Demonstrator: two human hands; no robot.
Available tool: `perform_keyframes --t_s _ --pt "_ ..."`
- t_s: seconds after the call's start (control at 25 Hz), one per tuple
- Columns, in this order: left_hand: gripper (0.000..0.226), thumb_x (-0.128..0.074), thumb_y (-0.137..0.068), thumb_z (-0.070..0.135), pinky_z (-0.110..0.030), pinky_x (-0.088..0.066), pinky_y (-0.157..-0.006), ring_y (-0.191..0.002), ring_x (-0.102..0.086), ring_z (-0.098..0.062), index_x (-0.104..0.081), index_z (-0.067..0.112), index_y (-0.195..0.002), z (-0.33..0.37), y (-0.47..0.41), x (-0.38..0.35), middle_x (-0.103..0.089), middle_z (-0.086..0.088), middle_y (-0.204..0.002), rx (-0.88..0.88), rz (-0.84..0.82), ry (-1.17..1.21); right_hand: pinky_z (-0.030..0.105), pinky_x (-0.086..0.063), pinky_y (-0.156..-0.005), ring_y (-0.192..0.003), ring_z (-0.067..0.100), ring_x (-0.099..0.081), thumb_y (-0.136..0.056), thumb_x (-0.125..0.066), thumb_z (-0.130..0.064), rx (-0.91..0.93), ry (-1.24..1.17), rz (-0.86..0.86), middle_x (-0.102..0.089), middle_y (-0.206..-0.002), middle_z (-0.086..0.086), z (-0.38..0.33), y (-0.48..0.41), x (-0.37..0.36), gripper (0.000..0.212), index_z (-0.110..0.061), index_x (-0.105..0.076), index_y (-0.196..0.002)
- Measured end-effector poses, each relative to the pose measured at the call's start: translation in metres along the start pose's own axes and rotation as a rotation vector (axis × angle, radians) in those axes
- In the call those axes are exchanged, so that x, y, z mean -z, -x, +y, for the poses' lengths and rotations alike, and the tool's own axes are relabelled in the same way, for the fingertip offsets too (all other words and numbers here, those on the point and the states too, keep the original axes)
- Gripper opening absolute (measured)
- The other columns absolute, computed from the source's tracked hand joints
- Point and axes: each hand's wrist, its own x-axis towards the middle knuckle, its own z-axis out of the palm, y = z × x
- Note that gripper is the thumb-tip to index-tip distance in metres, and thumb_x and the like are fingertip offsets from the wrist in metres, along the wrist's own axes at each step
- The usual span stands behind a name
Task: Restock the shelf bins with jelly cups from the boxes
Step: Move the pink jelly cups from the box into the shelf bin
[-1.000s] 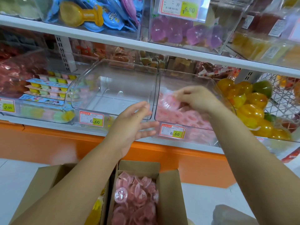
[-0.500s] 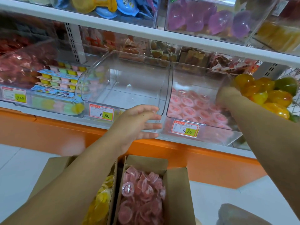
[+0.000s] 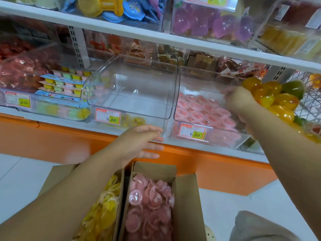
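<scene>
Ideally, in the head view, we scoop pink jelly cups [image 3: 151,206] from the box [image 3: 186,202] at six o'clock and tip them gently into the pink bin [image 3: 205,80] at two o'clock. Our left hand [image 3: 142,145] hovers slack-fingered, holding nothing, before the nearly bare middle bin [image 3: 139,80]. Our right hand [image 3: 241,105] blurs at the pink bin's right wall; its grasp we cannot tell. Yellow jelly cups [image 3: 104,214] fill the seven o'clock box [image 3: 57,174].
</scene>
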Motion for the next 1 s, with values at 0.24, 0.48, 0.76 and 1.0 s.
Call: perform_keyframes --t_s 0.24,0.48,0.76,1.0 --pt "0.033 -0.059 -0.099 0.032 -0.038 -0.051 -0.096 -0.121 -0.057 -0.022 -0.058 0.019 -0.129 -0.091 0.018 0.001 -0.057 -0.007 -0.133 0.36 -0.03 -0.084 0.028 -0.042 -0.047 -0.058 0.02 -0.052 -0.085 -0.042 -0.002 0.291 -0.729 0.195 -0.055 -0.076 0.004 -0.008 0.167 -0.062 0.031 -0.031 -0.052 -0.086" --pt "0.034 -0.061 -0.095 0.043 -0.031 -0.051 -0.083 -0.107 -0.06 -0.017 -0.063 0.018 -0.119 -0.208 0.029 -0.039 -0.065 -0.002 -0.111 0.665 0.064 -0.043 0.033 -0.051 -0.067 -0.093 0.022 -0.059 -0.1 -0.045 -0.032 -0.632 -0.511 -0.919 -0.059 -0.117 0.011 0.082 0.269 -0.229 0.024 -0.019 -0.053 -0.119" --pt "0.046 -0.056 -0.097 0.048 -0.026 -0.047 -0.065 -0.083 -0.063 -0.021 -0.058 0.013 -0.125 -0.272 0.008 -0.05 -0.067 -0.006 -0.104 0.766 0.302 0.113 0.036 -0.027 -0.114 -0.139 0.031 -0.029 -0.103 -0.032 -0.034 -0.481 -0.148 -0.764 -0.021 -0.157 0.01 0.093 0.278 -0.306 0.052 -0.021 -0.022 -0.152" --pt "0.053 -0.048 -0.101 0.047 -0.038 -0.047 -0.101 -0.129 -0.052 -0.033 -0.043 0.014 -0.142 -0.293 -0.014 -0.039 -0.051 -0.011 -0.143 0.834 0.388 0.032 0.045 -0.023 -0.109 -0.138 0.043 -0.016 -0.1 -0.026 -0.011 -0.549 -0.045 -0.759 -0.008 -0.157 0.02 0.098 0.259 -0.335 0.046 -0.013 -0.029 -0.146"
